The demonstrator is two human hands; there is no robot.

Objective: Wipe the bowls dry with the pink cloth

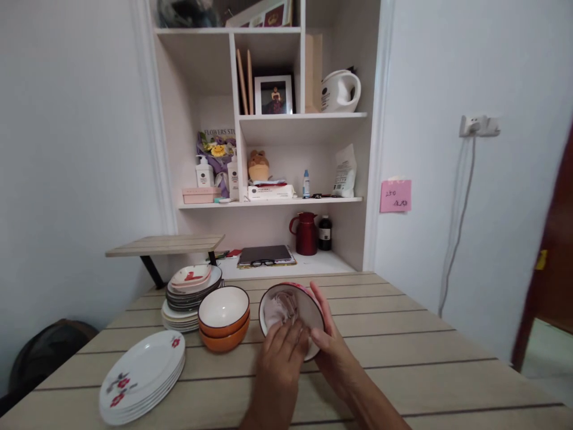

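1. Bowl [310, 309]: just right of centre, lower half of the frame; held tilted, opening toward the camera. Pale inside, dark rim, bit of red pattern at the top edge.
2. Cloth [278, 306]: pale, crumpled, inside the bowl, against its inner wall.
3. Left hand [282, 352]: bottom centre, fingers together and bent over the cloth, which it has hold of and presses into the bowl; thumb hidden.
4. Right hand [335, 355]: right of the bowl, part closed around its side, thumb at the near rim, fingers behind; supports the bowl.
5. Orange bowls [224, 341]: two, nested, upright, pale inside, left of the held bowl, apart from it.
6. Flowered plates [147, 364]: oval-looking white stack, lower left, red flowers on the top one.
7. Dark-edged plates [181, 300]: stacked behind the orange bowls, left of centre, red-marked small dishes [191, 276] on top; white plates [178, 322] stacked just in front.
8. Worktop [394, 328]: light planks, dark lines, fills the lower frame; carries all the stacks.
9. Behind, centre: red jug [307, 234] beside dark bottle [325, 233]; glasses [262, 263] by a dark flat item [264, 254], type unclear.
10. Pink note [396, 196]: on the wall, right of the shelves [304, 203].
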